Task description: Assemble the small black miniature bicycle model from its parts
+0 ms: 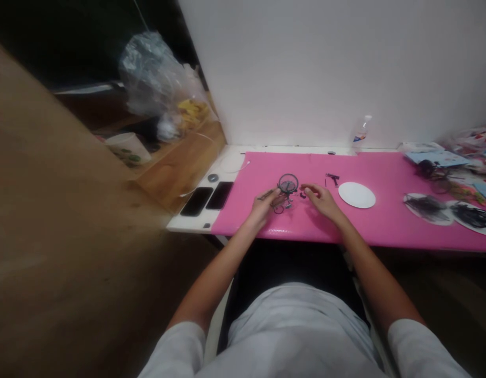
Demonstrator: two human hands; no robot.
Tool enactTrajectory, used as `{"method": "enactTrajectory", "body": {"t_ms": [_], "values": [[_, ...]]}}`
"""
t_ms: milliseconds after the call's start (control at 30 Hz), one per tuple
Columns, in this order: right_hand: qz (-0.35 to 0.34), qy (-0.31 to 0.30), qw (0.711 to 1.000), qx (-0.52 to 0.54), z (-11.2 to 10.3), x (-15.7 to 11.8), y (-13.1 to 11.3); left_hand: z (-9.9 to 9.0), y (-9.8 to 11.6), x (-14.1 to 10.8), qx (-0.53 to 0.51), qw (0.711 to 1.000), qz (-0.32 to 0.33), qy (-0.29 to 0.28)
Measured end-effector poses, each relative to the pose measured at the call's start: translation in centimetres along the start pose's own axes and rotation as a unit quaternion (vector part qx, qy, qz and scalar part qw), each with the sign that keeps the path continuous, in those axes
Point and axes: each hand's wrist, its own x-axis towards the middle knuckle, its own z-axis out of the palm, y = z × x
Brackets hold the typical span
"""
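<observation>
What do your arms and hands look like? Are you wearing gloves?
No gloves: the left hand and right hand are bare. The left sleeve and right sleeve are short, loose and whitish. No watch or bracelet shows. The fingers are too small to tell about rings.

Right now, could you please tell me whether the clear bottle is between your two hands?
No, the clear bottle is by the wall, farther right than both the left hand and right hand.
</observation>
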Motion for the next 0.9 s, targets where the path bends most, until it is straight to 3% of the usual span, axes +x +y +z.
{"method": "enactTrajectory", "body": {"t_ms": [167, 367, 500, 700, 900], "values": [[-0.021, -0.029, 0.995, -0.097, -0.2, 0.0, 1.8, -0.8, 0.6, 0.7, -0.044, 0.997, -0.027, 0.051], [-0.092, -0.043, 0.942, -0.320, 0.8, -0.1, 5.5, -2.3, 0.6, 1.7, -0.064, 0.995, -0.029, 0.067], [-0.129, -0.058, 0.925, -0.352, 1.3, -0.1, 7.0, -2.8, 0.5, 2.0, -0.075, 0.994, -0.023, 0.071], [-0.101, 0.010, 0.926, -0.363, 1.2, 0.1, 7.9, -3.0, 0.5, 2.1, -0.070, 0.995, -0.027, 0.058], [-0.121, -0.055, 0.912, -0.387, 1.4, -0.4, 7.2, -2.7, 1.0, 2.0, -0.073, 0.995, -0.053, 0.050]]}}
